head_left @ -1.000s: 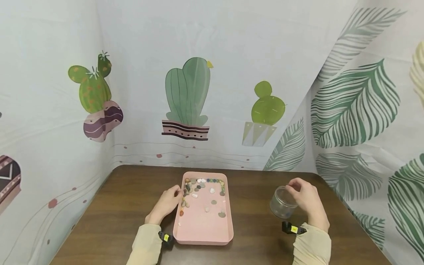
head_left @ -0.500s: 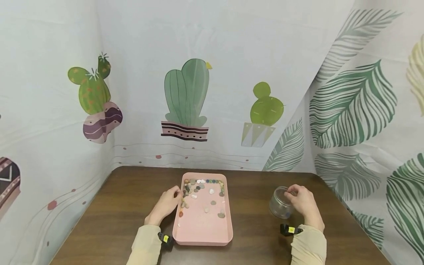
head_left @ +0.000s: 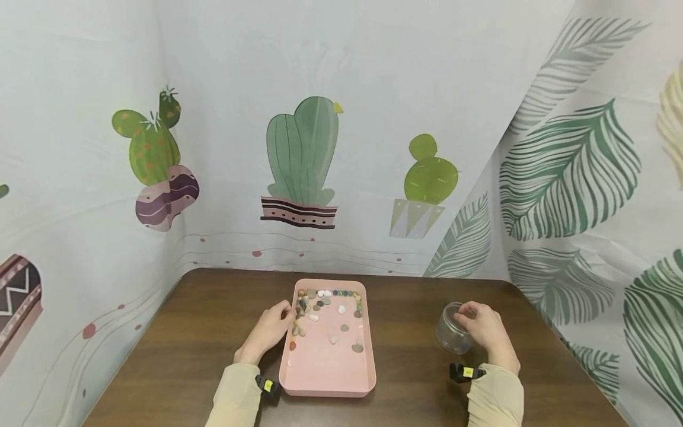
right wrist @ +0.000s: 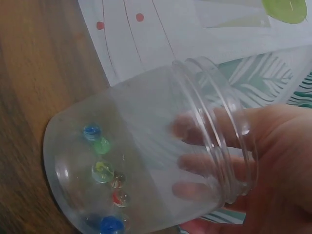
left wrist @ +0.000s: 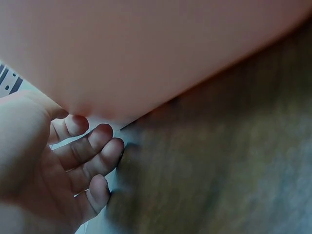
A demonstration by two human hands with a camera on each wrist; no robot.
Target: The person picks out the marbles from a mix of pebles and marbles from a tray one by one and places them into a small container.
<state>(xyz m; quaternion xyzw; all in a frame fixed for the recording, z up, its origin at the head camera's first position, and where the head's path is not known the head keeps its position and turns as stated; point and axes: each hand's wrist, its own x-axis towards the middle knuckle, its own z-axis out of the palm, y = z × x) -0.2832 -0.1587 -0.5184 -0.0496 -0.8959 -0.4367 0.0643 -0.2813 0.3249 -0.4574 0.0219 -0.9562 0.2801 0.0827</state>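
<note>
At the left side of a pink tray [head_left: 331,373], my left hand [head_left: 271,327] grips the rim. The left wrist view shows the thumb over the edge and the loosely bent fingers by the tray's outer wall. My right hand [head_left: 487,331] is at the mouth of a clear jar [head_left: 450,338] that stands on the table. In the right wrist view, some fingers [right wrist: 195,165] show through the jar's wall, straight and apart, above several marbles [right wrist: 102,172] lying near the bottom. I see nothing held in this hand.
Pebbles and marbles lie in the tray, mostly along its far and left sides. A row of marbles [head_left: 345,293] lines the far edge. The brown wooden table [head_left: 405,367] stretches between tray and jar. A printed cloth [head_left: 368,130] hangs behind.
My right hand has moved down and slightly left, further over the jar's mouth. The jar stays about where it was. My left hand and the tray have not visibly moved.
</note>
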